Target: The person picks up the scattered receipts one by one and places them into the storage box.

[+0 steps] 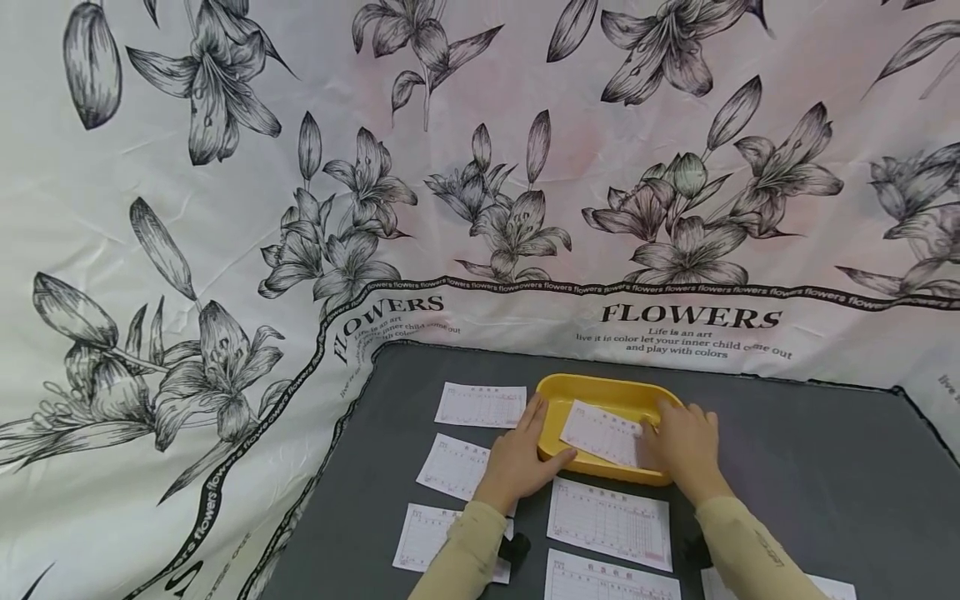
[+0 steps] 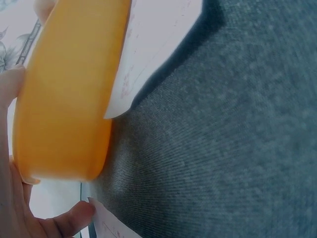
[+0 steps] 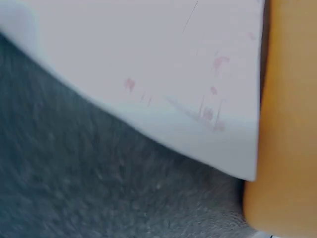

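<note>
A yellow tray (image 1: 600, 385) lies on the dark table, one printed white slip (image 1: 600, 432) resting slantwise in it. My left hand (image 1: 521, 458) grips the tray's left end, its fingers along the end wall and thumb at the near rim. In the left wrist view, fingers (image 2: 12, 82) meet the rim of the orange-looking tray (image 2: 69, 99). At the right end my right hand (image 1: 686, 450) holds the wall, thumb inside over the slip's end. The right wrist view has the tray wall (image 3: 290, 124) beside a white slip (image 3: 163, 84), with no fingers visible.
Three printed slips, including a far one (image 1: 480, 405), form a column at the left. More slips lie in front of the tray, the nearer ones (image 1: 609, 523) partly cut off or behind the right forearm. A flower-printed sheet (image 1: 495, 317) borders the grey table (image 1: 810, 467) behind and left.
</note>
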`<state>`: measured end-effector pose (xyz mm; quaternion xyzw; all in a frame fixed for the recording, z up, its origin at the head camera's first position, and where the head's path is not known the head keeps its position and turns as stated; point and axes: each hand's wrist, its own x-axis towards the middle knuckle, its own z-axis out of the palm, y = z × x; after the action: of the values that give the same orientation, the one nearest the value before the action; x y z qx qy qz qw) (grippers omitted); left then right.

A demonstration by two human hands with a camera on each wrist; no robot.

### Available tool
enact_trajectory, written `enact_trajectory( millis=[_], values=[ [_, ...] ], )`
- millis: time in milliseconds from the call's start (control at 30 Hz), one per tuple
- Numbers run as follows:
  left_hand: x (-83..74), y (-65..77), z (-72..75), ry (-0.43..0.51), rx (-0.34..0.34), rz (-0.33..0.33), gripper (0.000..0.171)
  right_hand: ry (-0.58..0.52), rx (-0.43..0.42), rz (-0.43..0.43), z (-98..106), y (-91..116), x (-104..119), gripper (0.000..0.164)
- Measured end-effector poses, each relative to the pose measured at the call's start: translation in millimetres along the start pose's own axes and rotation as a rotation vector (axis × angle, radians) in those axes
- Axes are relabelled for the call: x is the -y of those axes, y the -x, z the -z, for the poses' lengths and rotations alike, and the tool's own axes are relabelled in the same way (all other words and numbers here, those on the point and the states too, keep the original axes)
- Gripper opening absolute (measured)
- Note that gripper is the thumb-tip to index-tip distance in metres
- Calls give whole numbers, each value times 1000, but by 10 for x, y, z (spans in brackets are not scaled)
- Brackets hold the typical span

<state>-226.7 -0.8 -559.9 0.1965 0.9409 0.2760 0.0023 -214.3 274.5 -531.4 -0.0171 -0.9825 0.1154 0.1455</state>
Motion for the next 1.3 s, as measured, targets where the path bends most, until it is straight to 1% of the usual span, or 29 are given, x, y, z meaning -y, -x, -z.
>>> enact_trajectory(
  millis=[133, 200, 267, 400, 500, 633, 733, 800, 900, 1033, 1100, 1167, 1233, 1300],
  values=[
    [12, 20, -26, 19, -9, 16, 95, -88, -69, 4, 55, 94, 15, 56],
    [14, 20, -26, 15, -7, 20, 95, -128, -101, 0, 106, 148, 27, 60],
    [13, 16, -9, 0, -9, 11, 95, -166, -124, -10, 167, 203, 35, 62],
    [2, 8, 40, -23, -14, -1, 95, -215, -138, -44, 291, 302, 18, 67],
    [0, 12, 54, -20, -17, -6, 95, -244, -148, -74, 382, 399, -13, 69],
    [0, 29, 61, -22, -13, -11, 96, -254, -154, -123, 475, 557, -79, 73],
    [-8, 33, 79, -34, -15, -14, 96, -236, -133, -179, 550, 677, -161, 78],
    [-18, 30, 92, -40, -20, -18, 95, -219, -107, -233, 614, 757, -238, 82],
    [-33, 24, 103, -46, -22, -27, 95, -199, -34, -334, 718, 879, -390, 90],
    [-51, 24, 110, -48, -24, -25, 95, -178, 105, -490, 832, 1041, -591, 98],
    [-61, 28, 116, -50, -23, -19, 96, -150, 161, -563, 853, 1126, -684, 102],
    [-71, 32, 122, -55, -25, -14, 96, -121, 199, -632, 847, 1210, -773, 105],
    [-79, 34, 127, -60, -27, -9, 96, -86, 208, -686, 815, 1297, -866, 108],
    [-86, 36, 134, -62, -29, -5, 96, -79, 202, -724, 777, 1386, -963, 109]
  ],
)
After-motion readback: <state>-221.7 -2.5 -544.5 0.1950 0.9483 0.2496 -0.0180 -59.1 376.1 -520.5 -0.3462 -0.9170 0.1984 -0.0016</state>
